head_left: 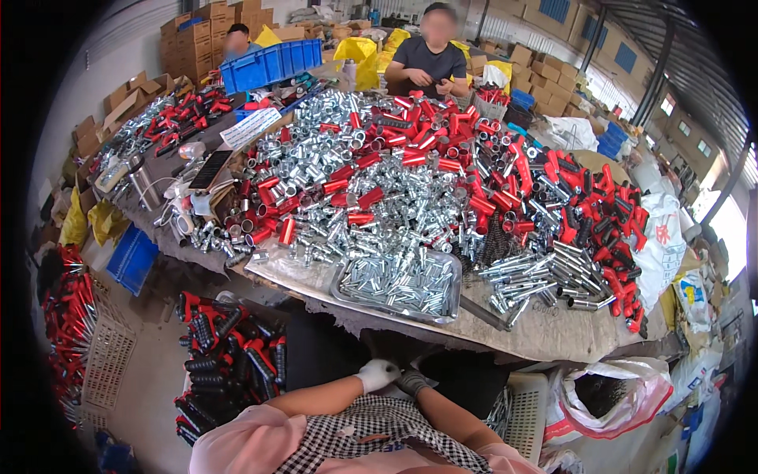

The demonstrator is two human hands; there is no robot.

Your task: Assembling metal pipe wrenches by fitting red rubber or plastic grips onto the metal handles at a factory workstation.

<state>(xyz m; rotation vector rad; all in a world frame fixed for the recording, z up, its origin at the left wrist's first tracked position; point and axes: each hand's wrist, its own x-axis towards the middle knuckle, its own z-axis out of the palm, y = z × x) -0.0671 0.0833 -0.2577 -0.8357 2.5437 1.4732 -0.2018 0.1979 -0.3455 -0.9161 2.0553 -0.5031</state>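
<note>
Fingers can't be made out on the gloved left hand (377,373) and right hand (412,381), both touching just below the near edge of the table (545,328), close to the metal tray (395,283).

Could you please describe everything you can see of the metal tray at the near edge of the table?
The metal tray is a shallow, shiny rectangular pan with rounded corners and a low raised rim, apparently steel. It lies flat on the worn table, near its front edge, heaped with short silvery metal tubes. The big pile of silver and red parts spills up against its far side. Neither hand touches it; both are lower, near the person's lap.
</note>
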